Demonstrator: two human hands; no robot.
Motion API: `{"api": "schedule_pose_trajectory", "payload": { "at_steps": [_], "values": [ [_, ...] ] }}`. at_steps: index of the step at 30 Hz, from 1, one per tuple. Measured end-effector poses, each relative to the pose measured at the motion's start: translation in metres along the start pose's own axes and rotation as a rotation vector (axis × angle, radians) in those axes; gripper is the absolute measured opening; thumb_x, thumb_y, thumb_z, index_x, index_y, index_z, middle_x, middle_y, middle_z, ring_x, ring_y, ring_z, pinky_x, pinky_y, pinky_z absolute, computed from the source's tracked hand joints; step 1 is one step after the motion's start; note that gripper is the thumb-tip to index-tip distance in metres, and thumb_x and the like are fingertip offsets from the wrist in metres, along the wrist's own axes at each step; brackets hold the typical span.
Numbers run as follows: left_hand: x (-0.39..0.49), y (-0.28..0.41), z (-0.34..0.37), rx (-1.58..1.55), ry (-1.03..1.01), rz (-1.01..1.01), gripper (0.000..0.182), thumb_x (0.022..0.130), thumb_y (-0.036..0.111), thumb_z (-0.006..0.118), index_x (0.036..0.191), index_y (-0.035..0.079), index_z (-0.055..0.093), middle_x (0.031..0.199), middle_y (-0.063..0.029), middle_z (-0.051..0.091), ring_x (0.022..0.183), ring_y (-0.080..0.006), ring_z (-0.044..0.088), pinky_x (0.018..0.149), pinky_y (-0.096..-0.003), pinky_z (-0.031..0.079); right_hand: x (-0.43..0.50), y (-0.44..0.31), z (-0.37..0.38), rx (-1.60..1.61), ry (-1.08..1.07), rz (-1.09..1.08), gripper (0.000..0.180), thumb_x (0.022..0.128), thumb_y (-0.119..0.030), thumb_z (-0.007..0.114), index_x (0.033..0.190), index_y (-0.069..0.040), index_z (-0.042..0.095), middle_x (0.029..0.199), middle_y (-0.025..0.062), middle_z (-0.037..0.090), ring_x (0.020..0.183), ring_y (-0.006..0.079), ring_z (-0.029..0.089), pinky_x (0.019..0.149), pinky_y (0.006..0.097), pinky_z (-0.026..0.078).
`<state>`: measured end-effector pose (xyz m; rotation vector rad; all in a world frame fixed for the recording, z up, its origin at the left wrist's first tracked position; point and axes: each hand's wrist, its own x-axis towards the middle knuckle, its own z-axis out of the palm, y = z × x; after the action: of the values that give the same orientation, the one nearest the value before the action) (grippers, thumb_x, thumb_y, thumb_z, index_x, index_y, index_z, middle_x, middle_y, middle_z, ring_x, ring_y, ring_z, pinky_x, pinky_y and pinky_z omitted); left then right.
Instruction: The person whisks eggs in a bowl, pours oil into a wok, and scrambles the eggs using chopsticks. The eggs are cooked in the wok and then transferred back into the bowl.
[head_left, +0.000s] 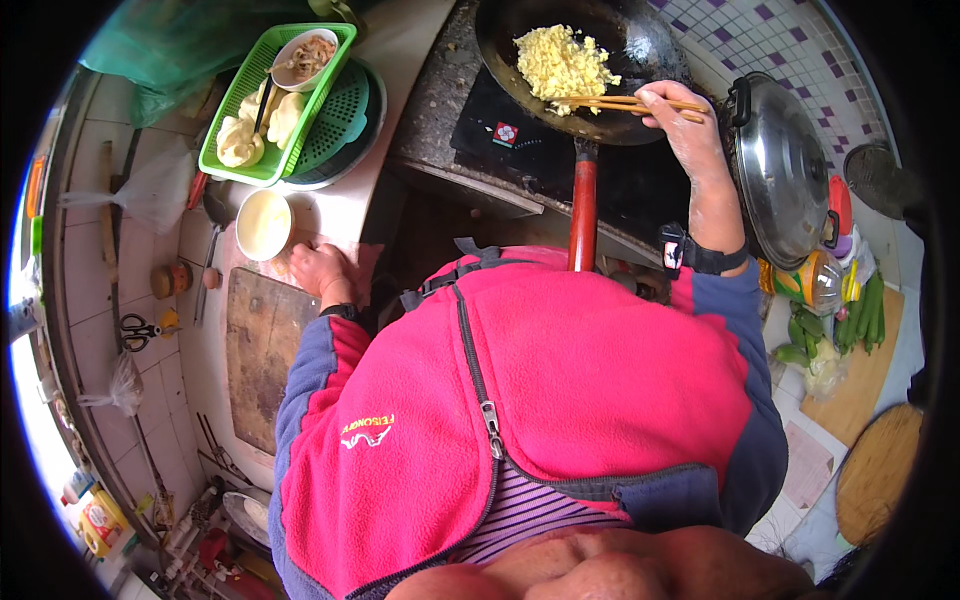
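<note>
My right hand holds a pair of wooden chopsticks. Their tips touch crumbly yellow scrambled egg in a dark wok. The wok's red handle points toward my body. My left hand rests at the counter edge on a pink sheet, beside a bowl with pale yellow residue inside. How its fingers are set is not clear. Below that hand lies a worn wooden cutting board.
A green plastic basket holds dough pieces and a small bowl of shredded food. Right of the cooktop a large metal lid leans near an oil bottle and green vegetables. Scissors hang at left.
</note>
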<state>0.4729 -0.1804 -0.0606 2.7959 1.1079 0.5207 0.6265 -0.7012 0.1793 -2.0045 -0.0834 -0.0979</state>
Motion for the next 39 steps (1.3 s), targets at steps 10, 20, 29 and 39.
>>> {"api": "schedule_pose_trajectory", "payload": {
  "at_steps": [10,20,29,39],
  "values": [
    [0.001,-0.002,0.003,0.02,-0.002,-0.007,0.023,0.074,0.021,0.057,0.088,0.002,0.058,0.091,-0.02,0.061,0.088,-0.0402,0.058,0.076,-0.0511,0.047,0.0,0.007,0.018,0.235,-0.096,-0.055,0.017,0.09,-0.016,0.066,0.094,0.0,0.069,0.082,0.0015,0.066,0.074,0.0088,0.06,0.065,0.0212,0.048],
    [0.001,-0.003,0.004,0.015,0.028,0.009,0.022,0.074,0.021,0.058,0.086,0.002,0.057,0.089,-0.0203,0.061,0.086,-0.0411,0.058,0.074,-0.052,0.047,0.002,0.002,0.041,0.212,-0.005,-0.184,0.015,0.091,-0.012,0.063,0.093,0.003,0.065,0.085,0.0043,0.064,0.072,0.0093,0.059,0.067,0.0218,0.049],
    [0.001,-0.002,0.002,0.025,-0.027,-0.024,0.023,0.074,0.022,0.058,0.085,0.002,0.057,0.089,-0.0206,0.061,0.087,-0.041,0.058,0.076,-0.0514,0.047,0.006,0.001,0.037,0.127,0.083,-0.161,0.016,0.092,-0.013,0.063,0.094,0.003,0.065,0.085,0.0033,0.065,0.073,0.0097,0.061,0.07,0.0218,0.051],
    [0.001,-0.002,0.003,0.017,-0.027,-0.024,0.023,0.075,0.023,0.057,0.086,0.003,0.056,0.09,-0.0198,0.061,0.088,-0.0404,0.057,0.076,-0.0514,0.047,0.012,0.011,0.031,-0.094,0.076,-0.139,0.018,0.092,-0.015,0.062,0.097,0.002,0.065,0.086,0.0022,0.064,0.076,0.0093,0.062,0.071,0.0226,0.053]
  ]
}}
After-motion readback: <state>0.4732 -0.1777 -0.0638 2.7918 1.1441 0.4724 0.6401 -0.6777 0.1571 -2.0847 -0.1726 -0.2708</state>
